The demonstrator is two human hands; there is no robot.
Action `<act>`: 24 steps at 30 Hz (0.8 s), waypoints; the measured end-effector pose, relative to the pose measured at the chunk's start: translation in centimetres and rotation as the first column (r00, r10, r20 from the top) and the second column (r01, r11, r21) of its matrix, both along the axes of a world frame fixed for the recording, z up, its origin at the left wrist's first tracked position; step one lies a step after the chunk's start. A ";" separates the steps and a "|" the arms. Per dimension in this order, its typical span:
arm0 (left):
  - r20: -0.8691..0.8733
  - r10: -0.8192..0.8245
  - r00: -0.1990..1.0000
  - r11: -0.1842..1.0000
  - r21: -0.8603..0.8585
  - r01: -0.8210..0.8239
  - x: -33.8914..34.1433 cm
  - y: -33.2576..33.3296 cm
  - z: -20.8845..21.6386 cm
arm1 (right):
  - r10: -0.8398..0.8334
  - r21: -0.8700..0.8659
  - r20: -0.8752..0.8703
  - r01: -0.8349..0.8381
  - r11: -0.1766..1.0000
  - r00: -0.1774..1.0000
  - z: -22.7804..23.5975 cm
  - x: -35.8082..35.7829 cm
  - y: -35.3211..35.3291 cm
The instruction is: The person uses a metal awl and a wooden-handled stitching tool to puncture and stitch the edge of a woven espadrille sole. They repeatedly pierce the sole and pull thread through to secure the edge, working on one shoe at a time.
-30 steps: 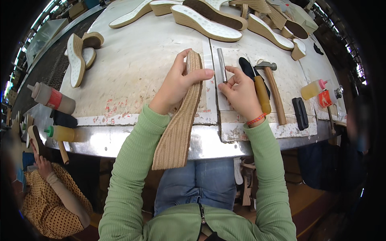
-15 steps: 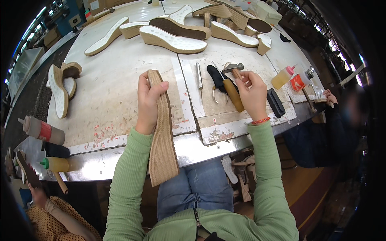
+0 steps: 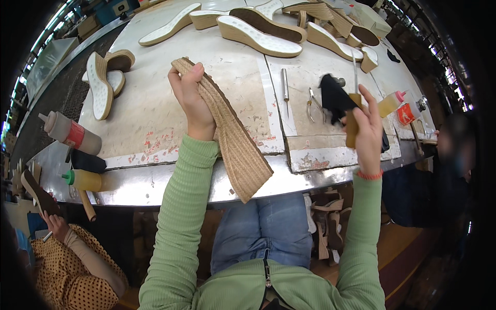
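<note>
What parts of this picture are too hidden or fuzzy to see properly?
Head view only:
- Tool in the right hand: the fingers cover most of its wooden handle, and its dark head blends into a black shape, so its kind is unclear.
- Woven wedge sole in the left hand: the hand hides its middle.
- Person at the right edge: blurred and cut off.
- Far soles: bent and cropped by the top rim.

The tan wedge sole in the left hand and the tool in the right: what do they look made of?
Tan wedge-shaped shoe sole: seemingly wrapped in braided jute-like rope, matte, ribbed rows showing. Black-headed tool with ochre handle: handle looks wooden; head material unclear.
</note>
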State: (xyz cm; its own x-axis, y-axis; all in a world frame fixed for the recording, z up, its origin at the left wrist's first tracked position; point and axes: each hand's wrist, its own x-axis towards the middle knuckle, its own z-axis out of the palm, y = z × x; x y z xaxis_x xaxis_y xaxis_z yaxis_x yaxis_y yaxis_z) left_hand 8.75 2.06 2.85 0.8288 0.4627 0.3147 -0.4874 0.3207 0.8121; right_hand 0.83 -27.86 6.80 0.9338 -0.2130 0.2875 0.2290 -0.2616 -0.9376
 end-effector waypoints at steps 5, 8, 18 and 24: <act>0.070 -0.030 0.997 0.999 -0.030 0.032 -1.0 0.2 1.2 | 0.382 0.316 -0.174 -0.316 0.895 0.908 0.5 -8.8 6.5; 0.086 -0.043 0.995 0.999 -0.026 0.045 -0.9 0.0 1.1 | 0.418 0.346 -0.237 -0.326 0.880 0.877 -1.8 -11.2 7.8; 0.032 -0.054 0.998 0.997 -0.055 0.055 -0.1 0.3 0.1 | 0.259 -0.372 -0.115 -0.284 0.884 0.959 -4.8 -5.5 5.9; -0.006 -0.064 0.998 0.994 -0.090 0.064 0.1 0.2 -0.5 | 0.227 -0.337 -0.158 -0.269 0.903 0.961 -2.6 -5.0 4.4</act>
